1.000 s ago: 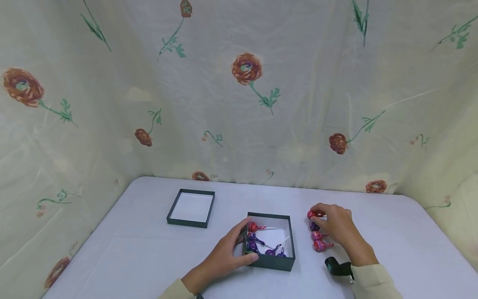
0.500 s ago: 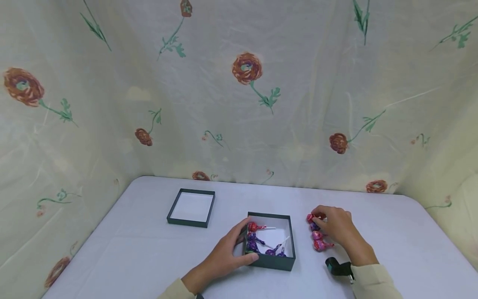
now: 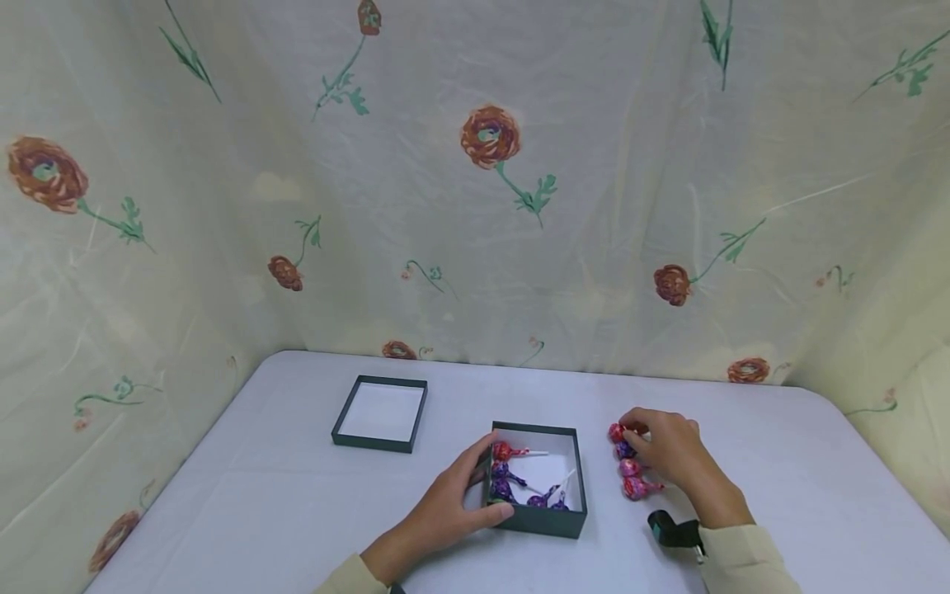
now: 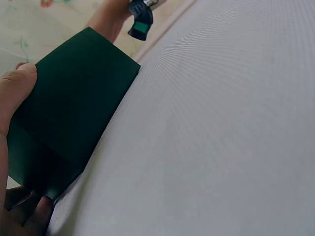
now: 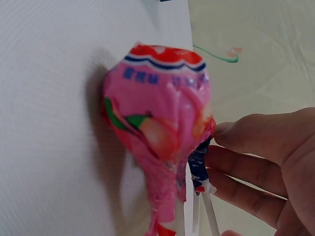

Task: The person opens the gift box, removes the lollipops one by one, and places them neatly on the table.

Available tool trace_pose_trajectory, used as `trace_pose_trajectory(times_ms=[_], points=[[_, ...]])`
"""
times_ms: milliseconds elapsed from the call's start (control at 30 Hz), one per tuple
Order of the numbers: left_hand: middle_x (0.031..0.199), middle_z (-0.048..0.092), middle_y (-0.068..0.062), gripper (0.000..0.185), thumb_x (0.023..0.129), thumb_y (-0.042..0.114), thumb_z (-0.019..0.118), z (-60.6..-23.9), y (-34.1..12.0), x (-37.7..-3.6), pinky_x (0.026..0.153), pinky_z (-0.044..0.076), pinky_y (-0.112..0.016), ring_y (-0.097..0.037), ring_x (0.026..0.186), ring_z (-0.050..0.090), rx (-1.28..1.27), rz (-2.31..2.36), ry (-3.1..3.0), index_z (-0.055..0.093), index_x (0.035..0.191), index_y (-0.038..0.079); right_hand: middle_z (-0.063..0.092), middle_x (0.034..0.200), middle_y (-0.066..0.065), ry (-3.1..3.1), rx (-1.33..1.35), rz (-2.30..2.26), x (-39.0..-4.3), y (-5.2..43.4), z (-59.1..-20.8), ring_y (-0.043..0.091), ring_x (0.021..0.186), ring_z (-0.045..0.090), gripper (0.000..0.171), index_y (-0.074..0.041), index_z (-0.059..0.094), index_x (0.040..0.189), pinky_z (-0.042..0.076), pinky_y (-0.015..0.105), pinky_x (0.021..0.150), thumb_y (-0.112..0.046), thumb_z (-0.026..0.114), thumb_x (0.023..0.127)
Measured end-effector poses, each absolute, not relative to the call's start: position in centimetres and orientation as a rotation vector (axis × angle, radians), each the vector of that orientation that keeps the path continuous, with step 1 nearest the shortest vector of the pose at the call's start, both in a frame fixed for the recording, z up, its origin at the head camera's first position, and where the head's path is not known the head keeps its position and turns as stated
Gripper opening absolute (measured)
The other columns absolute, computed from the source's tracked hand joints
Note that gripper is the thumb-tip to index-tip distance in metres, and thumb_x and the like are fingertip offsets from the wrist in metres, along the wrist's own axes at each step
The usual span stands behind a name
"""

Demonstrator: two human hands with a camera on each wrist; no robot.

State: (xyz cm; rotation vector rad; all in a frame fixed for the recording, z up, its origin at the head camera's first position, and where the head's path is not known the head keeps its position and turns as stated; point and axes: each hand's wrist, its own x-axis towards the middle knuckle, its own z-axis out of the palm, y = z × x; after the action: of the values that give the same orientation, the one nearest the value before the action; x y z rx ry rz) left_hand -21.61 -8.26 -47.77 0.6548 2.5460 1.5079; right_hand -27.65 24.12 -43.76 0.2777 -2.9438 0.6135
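Note:
My left hand point(image 3: 445, 503) grips the left side of a dark green square box point(image 3: 549, 521), thumb at its front corner and fingers along the side. Inside lie a red-wrapped lollipop point(image 3: 502, 450) and several purple lollipops point(image 3: 501, 490), white sticks showing. To the right of the box, lollipops stand in a row. My right hand point(image 3: 668, 445) pinches the red lollipop point(image 3: 617, 432) at the row's far end, beside a purple lollipop point(image 3: 624, 450). Nearer are pink lollipops point(image 3: 635, 487); one pink lollipop point(image 5: 157, 103) fills the middle of the right wrist view, close to the camera.
A shallow green-rimmed box lid point(image 3: 371, 443) with a white inside lies at the back left of the white-covered table point(image 3: 245, 503). A flower-printed curtain point(image 3: 579, 272) hangs behind and at both sides. A black wrist device point(image 3: 674, 530) sits by the right sleeve.
My right hand has shifted very slightly toward me, and the red lollipop at the far end sits a little lower and further left. The left hand and box have stayed still.

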Motion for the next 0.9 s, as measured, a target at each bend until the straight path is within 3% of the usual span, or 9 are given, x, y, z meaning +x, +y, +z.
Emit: trace_pose_trajectory(times_ms=[267,900], points=[[0.156,0.026,0.009,0.088,0.083,0.050,0.071,-48.1,-8.4,-21.8,0.110,0.035,-0.034,-0.016,0.140,0.031,0.694,1.519,2.537,0.021,0.154,0.031,0.069,0.102,0.012,-2.979,0.280,0.659,-27.5,24.3,-43.5,0.032,0.096,0.062,0.021,-0.008,0.069,0.110,0.051,0.056,0.085,-0.013,0.068,0.090],[0.156,0.027,0.009,0.087,0.084,0.048,0.071,-47.9,-8.4,-21.7,0.111,0.034,-0.035,-0.016,0.140,0.030,0.671,1.519,2.534,0.022,0.154,0.030,0.067,0.108,0.015,-2.923,0.328,0.703,-27.1,23.5,-42.3,0.035,0.103,0.060,0.028,-0.005,0.069,0.114,0.054,0.052,0.086,-0.015,0.071,0.088]])
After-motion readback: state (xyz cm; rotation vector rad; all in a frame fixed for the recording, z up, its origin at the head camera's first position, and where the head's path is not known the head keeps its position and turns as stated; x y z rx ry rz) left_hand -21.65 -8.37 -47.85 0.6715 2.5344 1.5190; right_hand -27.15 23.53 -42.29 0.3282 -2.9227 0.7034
